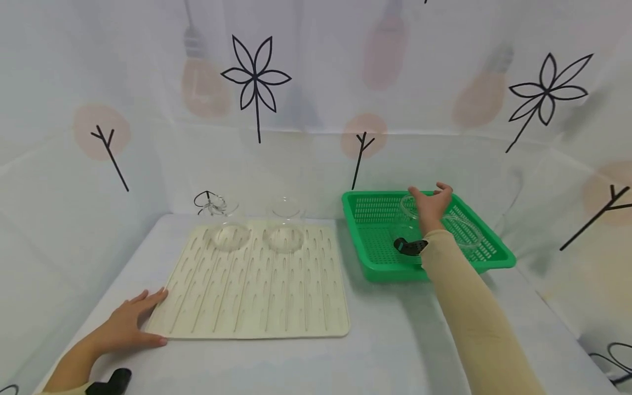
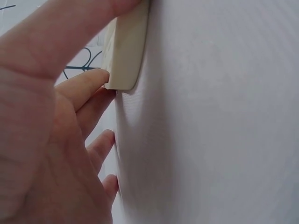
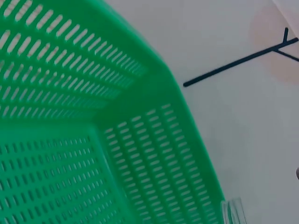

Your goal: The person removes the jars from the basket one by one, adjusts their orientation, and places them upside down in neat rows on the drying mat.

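My left hand (image 1: 127, 323) rests with spread fingers at the left edge of a cream ridged drying mat (image 1: 257, 291). In the left wrist view, the fingertips (image 2: 100, 77) meet the mat's side (image 2: 128, 51). My right hand (image 1: 434, 207) is over a green plastic basket (image 1: 365, 263), thumb and fingers apart. Beside and below it in the basket are a clear glass (image 1: 406, 233) and another clear round piece (image 1: 466, 230). The right wrist view shows the basket wall (image 3: 154, 154) and a clear edge (image 3: 233, 212) at the bottom; the hand is out of that frame.
Two clear glasses, one left (image 1: 230, 236) and one right (image 1: 284, 238), stand near the mat's far edge. A white table (image 1: 296, 367) carries the mat and basket. A patterned white cloth (image 1: 316, 99) hangs behind and along both sides.
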{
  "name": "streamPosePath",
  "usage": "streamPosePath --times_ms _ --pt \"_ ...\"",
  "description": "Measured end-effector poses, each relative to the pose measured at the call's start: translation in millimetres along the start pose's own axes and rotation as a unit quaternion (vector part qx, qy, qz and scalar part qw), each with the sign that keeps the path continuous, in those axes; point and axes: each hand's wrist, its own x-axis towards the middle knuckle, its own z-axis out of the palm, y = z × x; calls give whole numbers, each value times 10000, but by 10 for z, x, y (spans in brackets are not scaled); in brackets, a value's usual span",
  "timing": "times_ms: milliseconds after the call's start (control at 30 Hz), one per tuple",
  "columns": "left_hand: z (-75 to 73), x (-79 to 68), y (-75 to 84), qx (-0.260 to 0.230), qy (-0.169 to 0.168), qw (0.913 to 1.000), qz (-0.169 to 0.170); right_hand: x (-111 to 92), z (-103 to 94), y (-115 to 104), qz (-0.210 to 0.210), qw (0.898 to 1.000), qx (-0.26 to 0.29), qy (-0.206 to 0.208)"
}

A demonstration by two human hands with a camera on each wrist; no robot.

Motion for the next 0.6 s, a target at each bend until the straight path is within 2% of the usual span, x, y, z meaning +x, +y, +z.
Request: streamPosePath --times_ms 200,400,600 --pt "25 -16 -8 -120 26 9999 21 71 -59 32 42 9995 -309 0" --pt "23 -5 1 -71 -6 10000 -39 123 -99 -4 -21 9947 -969 -351" --pt "26 9 -8 5 2 9999 -106 137 -112 -1 -12 9909 -1106 -766"
